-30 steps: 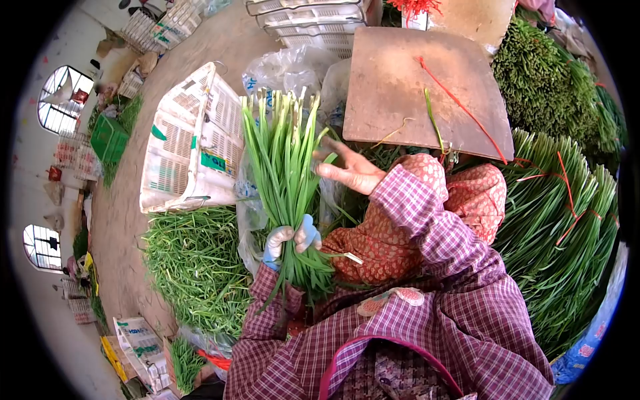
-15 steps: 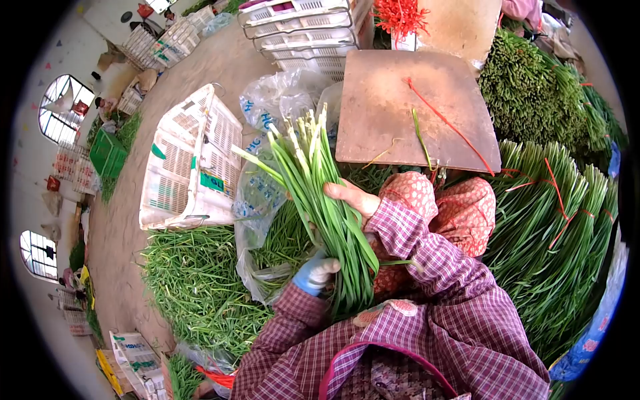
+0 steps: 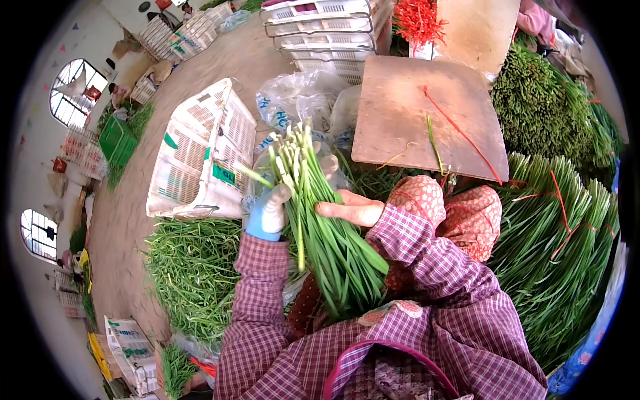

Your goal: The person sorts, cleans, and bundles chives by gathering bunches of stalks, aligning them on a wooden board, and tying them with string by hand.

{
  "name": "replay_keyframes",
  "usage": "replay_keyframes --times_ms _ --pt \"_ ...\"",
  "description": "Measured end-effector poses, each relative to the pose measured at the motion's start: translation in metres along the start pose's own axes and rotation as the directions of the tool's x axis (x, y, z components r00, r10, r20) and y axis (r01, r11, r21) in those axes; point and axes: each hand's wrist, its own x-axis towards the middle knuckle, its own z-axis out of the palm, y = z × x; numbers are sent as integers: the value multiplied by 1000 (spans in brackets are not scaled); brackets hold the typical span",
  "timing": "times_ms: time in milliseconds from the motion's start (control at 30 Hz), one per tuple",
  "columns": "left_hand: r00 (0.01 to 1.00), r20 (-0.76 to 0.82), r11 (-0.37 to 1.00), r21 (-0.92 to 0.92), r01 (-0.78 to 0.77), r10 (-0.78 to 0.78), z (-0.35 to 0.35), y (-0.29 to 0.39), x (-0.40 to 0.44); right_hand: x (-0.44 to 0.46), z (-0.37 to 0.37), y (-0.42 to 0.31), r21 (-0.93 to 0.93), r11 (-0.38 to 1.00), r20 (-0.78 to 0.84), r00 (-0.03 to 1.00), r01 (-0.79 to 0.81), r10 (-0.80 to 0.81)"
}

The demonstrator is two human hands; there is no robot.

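A bunch of garlic chives [image 3: 340, 257] is held over my lap, pale stem ends pointing away from me and green leaves towards me. My right hand [image 3: 355, 208], bare, is closed around the middle of the bunch with its thumb on top. My left hand [image 3: 268, 212] wears a white and blue glove and grips the bunch from the left, just below the pale ends; its fingers are mostly hidden behind the stems. One chive stem [image 3: 300, 233] hangs loose along the left side, and another sticks out to the left.
A worn board [image 3: 427, 120] with red ties lies ahead. Tied chive bundles [image 3: 553, 260] are stacked at right, with more bundles [image 3: 543, 100] behind. Loose greens [image 3: 190, 280] pile at left beside a white crate [image 3: 200, 157] and plastic bags [image 3: 303, 100]. Crates [image 3: 327, 40] stand stacked at the back.
My left hand has moved from the leafy lower part of the bunch up to near the pale ends. My right hand keeps its hold. The view has shifted slightly.
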Motion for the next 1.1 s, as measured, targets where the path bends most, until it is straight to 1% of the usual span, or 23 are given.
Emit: replay_keyframes --times_ms 33,67,100,133,167,200,233,333,400,467,500,533,600,667,733,767,800,867,933,967,1000,1067,1100 --pt "1000 1 1000 -2 -4 4 -4 -4 4 -7 6 -12 -34 998 -39 998 -51 50" --pt "999 49 993 -115 17 -12 -12 -11 8 -14 9 -21 -67 992 -81 992 -103 98" --pt "995 97 973 -225 44 -23 -12 -12 10 -14 4 -20 -89 991 -80 993 -96 89" --pt "995 95 972 -230 41 -20 -11 -13 9 -16 0 -19 -110 990 -77 994 -91 82" --pt "997 78 969 -246 30 -12 -10 -14 5 -24 -7 -21 -244 968 -125 992 -59 29" --pt "998 59 965 -260 18 -3 -5 -12 2 -25 -12 -20 -409 912 -214 969 23 -121" --pt "999 41 947 -322 -14 29 3 -11 0 -29 -19 -21 -337 939 -218 965 64 -144" --pt "996 85 960 -279 7 17 2 -12 1 -29 -16 -41 -182 948 -307 900 262 -308" --pt "994 37 942 -317 111 -104 0 -16 -5 -21 -5 -53 -164 938 -325 881 307 -345" --pt "977 -131 956 -264 130 -169 -2 -20 -10 -10 2 -57 -556 752 -241 796 355 -555" --pt "965 -192 972 -186 140 -176 1 -17 -9 -2 5 -60 -632 672 -185 767 386 -614" --pt "995 -81 967 -252 37 -60 18 -16 -8 5 2 -58 -670 633 -161 757 387 -633" --pt "991 -125 972 -234 7 -37 18 -22 -9 10 2 -60 -743 578 -166 743 338 -648" --pt "985 -154 960 -278 36 -81 16 -22 -8 10 5 -63 -717 608 -192 742 340 -642" --pt "962 -216 982 53 184 -168 29 -9 -5 6 9 -69 -688 642 -227 741 337 -632" --pt "945 -275 983 -19 181 -179 27 -17 -4 4 10 -74 -726 643 -262 767 243 -586" --pt "945 -272 983 -22 183 -182 27 -20 -5 3 9 -78 -757 637 -301 786 147 -540" --pt "932 -278 971 -9 238 -231 29 -24 -7 11 2 -75 -766 633 -354 751 109 -558" --pt "940 -278 979 -6 205 -198 35 -26 -4 16 -5 -78 -799 592 -441 777 -110 -450" --pt "927 -270 965 -43 257 -259 32 -30 -4 22 -10 -73 -839 534 -425 735 -102 -528" --pt "911 -262 948 -78 308 -318 32 -31 -4 25 -13 -72 -839 534 -428 733 -105 -529" --pt "889 -312 942 -90 324 -335 38 -33 -8 33 -21 -73 -840 537 -431 696 -77 -574" --pt "916 -263 952 -37 304 -303 39 -37 -10 39 -34 -75 -874 464 -438 643 -143 -628"
